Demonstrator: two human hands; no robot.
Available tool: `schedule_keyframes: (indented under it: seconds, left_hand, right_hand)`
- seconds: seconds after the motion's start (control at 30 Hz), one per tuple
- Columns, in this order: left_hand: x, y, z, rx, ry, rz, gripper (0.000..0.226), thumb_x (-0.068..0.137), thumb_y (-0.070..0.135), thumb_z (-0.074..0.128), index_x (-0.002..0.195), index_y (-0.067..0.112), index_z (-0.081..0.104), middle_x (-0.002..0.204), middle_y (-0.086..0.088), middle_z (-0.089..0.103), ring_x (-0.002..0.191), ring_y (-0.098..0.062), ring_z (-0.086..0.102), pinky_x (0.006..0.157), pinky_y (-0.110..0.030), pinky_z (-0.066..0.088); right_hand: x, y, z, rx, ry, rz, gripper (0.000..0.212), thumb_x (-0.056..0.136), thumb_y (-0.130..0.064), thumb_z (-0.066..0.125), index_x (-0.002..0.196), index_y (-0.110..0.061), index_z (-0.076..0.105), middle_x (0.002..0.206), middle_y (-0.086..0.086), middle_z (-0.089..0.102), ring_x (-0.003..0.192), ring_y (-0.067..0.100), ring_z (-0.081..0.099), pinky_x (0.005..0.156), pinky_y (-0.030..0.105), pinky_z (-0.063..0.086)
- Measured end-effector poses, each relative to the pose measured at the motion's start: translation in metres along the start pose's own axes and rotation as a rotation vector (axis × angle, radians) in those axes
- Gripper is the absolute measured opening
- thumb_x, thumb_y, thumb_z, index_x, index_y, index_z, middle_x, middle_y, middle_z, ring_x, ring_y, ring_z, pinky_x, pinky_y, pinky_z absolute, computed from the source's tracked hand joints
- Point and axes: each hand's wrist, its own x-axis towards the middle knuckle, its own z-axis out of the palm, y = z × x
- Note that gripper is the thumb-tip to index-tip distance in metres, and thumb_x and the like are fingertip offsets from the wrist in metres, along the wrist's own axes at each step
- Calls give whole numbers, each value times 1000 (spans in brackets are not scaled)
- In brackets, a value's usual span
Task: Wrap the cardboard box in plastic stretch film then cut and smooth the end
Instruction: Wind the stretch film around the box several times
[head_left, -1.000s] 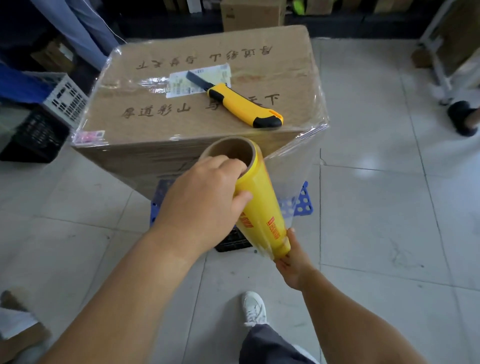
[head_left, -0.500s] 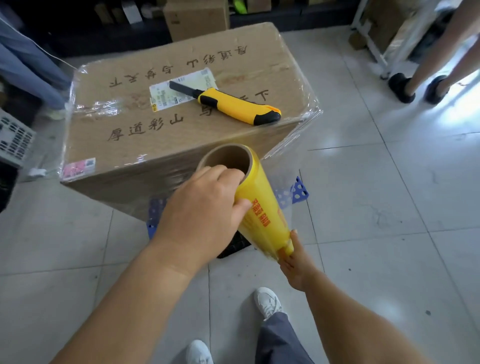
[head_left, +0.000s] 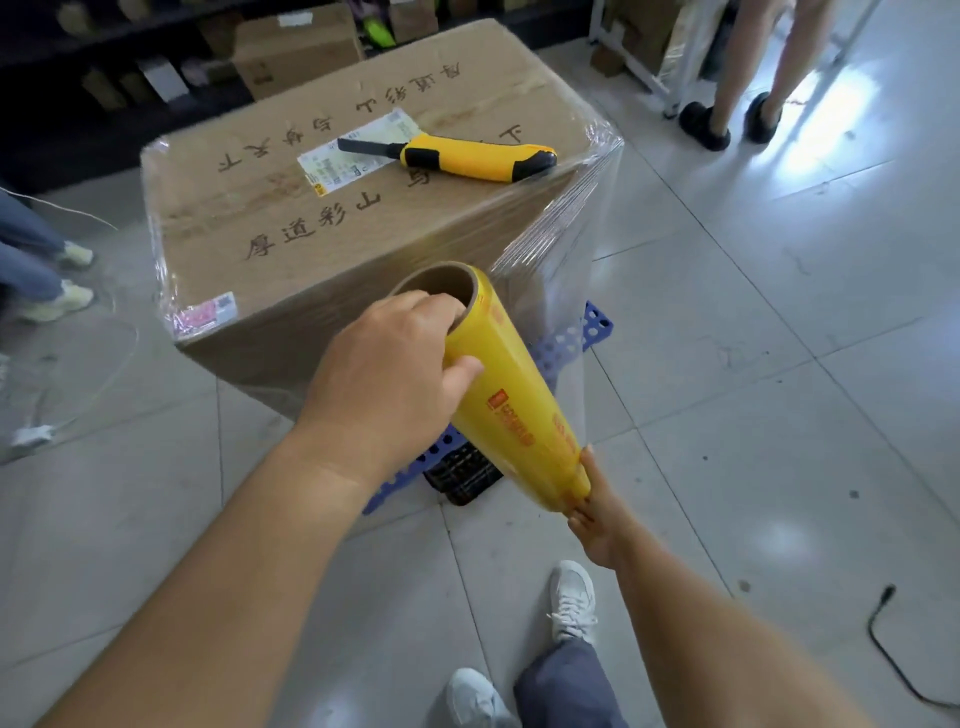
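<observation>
- Left hand: fingers curled over the upper rim of the roll, thumb pressed on its side.
- Right hand: fingers pinching the roll's lower end.
- The roll's long axis tilts, its top toward the box; film runs taut to the box's near right corner.
- The box lies just beyond the left hand, on a blue crate on the floor.
- One roll, one box, one knife near the box top's right edge.
</observation>
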Motion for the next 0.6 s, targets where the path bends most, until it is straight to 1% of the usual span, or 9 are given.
schedule_keyframes:
  seconds: [0.07,0.13,0.2,0.27,0.33,0.4,0.47,0.5,0.6]
  left_hand:
    - [-7,-7,-3,2,-9,-2,30,82,35,62,108,19,58,102,0,60,97,-23,52,72,-31,36]
    - [-14,-14,-7,3,-13,-1,30,81,35,63,106,19,59,101,-2,61,95,-25,54,74,-35,41]
    - [-21,-20,-11,4,-15,0,29,81,35,64,105,18,60,100,-2,62,94,-26,54,75,-36,42]
    - [-28,-25,-15,14,-10,5,30,80,34,65,105,17,61,99,-3,62,93,-27,55,75,-37,44]
    - [-34,-29,-18,21,-13,6,31,79,34,66,104,17,61,98,-3,63,93,-27,56,75,-38,45]
    - [-39,-34,-21,15,-13,-2,30,79,34,66,103,18,61,98,-2,63,93,-26,56,76,-38,45]
    - [-43,-38,-23,12,-9,-27,29,79,34,65,104,20,61,98,0,63,93,-23,56,75,-36,44]
    - [-46,-40,-23,14,-10,-36,29,79,35,65,104,20,61,98,1,62,93,-22,55,75,-35,43]
    - [-52,-47,-25,21,-8,-33,29,79,34,65,104,20,61,98,1,62,93,-22,55,74,-34,42]
  right_hand:
    - [-7,16,7,19,0,-15,103,58,-87,52,137,-22,46,135,2,50,98,12,54,49,15,37]
    - [-16,27,13,35,-14,-16,111,53,-88,55,140,-19,43,116,1,53,66,8,53,37,14,35]
    - [-22,36,18,72,-28,-18,91,71,-79,52,137,-17,46,115,5,52,39,5,43,33,13,31]
    - [-25,46,22,98,-30,-15,81,78,-74,50,134,-16,49,115,7,54,34,4,41,33,13,29]
    - [-26,57,26,122,-27,-16,80,76,-74,53,132,-16,52,102,5,56,41,5,37,35,15,28]
    - [-32,63,31,142,-54,11,78,76,-72,54,129,-15,52,104,6,57,50,7,37,43,18,36]
    - [-35,69,35,153,-87,22,68,83,-66,51,129,-16,49,118,9,56,73,11,55,76,28,50]
    - [-37,71,37,151,-96,30,67,85,-64,49,132,-17,46,124,9,53,92,16,59,90,30,47]
    - [-40,79,50,145,-102,38,76,84,-64,50,141,-16,39,138,9,46,119,22,51,98,28,42]
